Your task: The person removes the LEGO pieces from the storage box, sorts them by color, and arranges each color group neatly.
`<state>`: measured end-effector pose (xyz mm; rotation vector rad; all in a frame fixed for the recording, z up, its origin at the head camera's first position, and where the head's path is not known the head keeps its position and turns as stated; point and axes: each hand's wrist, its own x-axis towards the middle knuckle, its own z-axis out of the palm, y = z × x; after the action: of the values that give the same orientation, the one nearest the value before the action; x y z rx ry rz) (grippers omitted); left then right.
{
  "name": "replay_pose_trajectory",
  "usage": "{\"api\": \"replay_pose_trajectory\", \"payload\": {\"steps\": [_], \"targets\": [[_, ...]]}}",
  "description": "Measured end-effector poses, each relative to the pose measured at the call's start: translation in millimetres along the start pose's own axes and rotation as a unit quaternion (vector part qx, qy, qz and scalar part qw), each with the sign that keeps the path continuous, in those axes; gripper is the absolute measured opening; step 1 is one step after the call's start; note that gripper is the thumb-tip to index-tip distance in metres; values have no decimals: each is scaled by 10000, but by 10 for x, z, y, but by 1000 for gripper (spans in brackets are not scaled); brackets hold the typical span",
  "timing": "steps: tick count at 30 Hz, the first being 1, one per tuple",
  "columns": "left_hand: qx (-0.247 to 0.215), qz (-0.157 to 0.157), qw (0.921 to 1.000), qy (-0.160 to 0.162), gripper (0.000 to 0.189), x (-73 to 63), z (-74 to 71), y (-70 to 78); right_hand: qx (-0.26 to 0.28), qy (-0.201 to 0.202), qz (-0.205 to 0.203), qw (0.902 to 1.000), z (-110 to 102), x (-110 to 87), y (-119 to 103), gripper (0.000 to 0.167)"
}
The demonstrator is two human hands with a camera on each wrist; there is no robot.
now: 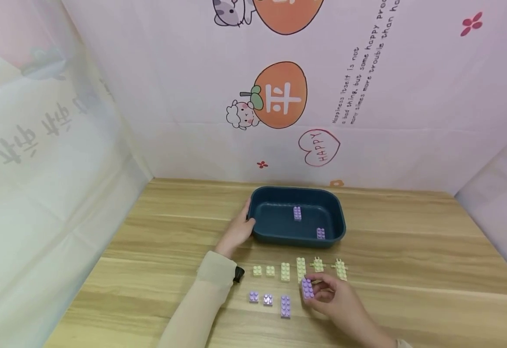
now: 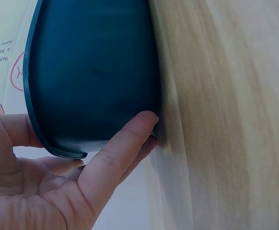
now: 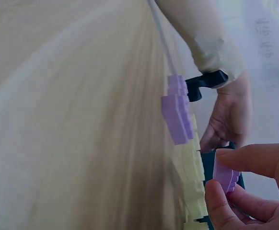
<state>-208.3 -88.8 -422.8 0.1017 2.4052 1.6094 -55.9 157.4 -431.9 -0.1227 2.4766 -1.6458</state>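
Observation:
My right hand (image 1: pixel 338 299) pinches a purple toy building brick (image 1: pixel 307 288) between thumb and fingertips, its studs showing. In the head view it overlaps the near end of a pale yellow brick (image 1: pixel 301 267). At the left end of a dark blue plastic box (image 1: pixel 294 239), my left hand (image 1: pixel 238 231) grips the wall; the left wrist view shows its thumb (image 2: pixel 125 143) along the outside. Inside the box lie two purple bricks, one near the middle (image 1: pixel 297 213) and another by the front right (image 1: pixel 320 234). Three purple bricks (image 1: pixel 285 307) stand in a row left of my right hand.
Several pale yellow bricks (image 1: pixel 285 272) line up between the box and the purple row. Two at the right, including the outermost piece (image 1: pixel 340 269), have clip-like projections. A printed cloth (image 1: pixel 192 145) hangs behind the wooden table (image 1: pixel 410 232). A black band (image 1: pixel 238 274) circles my left wrist.

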Motion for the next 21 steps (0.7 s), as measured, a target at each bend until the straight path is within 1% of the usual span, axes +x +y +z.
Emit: {"api": "replay_pose_trajectory", "payload": {"steps": [5, 9, 14, 21], "targets": [[73, 0, 10000, 67, 65, 23, 19, -9, -73, -14, -50, 10000, 80, -48, 56, 54], [103, 19, 9999, 71, 65, 28, 18, -1, -208, -90, -89, 9997, 128, -83, 73, 50], [98, 65, 9999, 79, 65, 23, 17, 1, -328, -135, 5, 9994, 179, -100, 103, 47], [76, 39, 9999, 63, 65, 5, 26, 6, -565, -91, -285, 9980, 216, -81, 121, 43]]}}
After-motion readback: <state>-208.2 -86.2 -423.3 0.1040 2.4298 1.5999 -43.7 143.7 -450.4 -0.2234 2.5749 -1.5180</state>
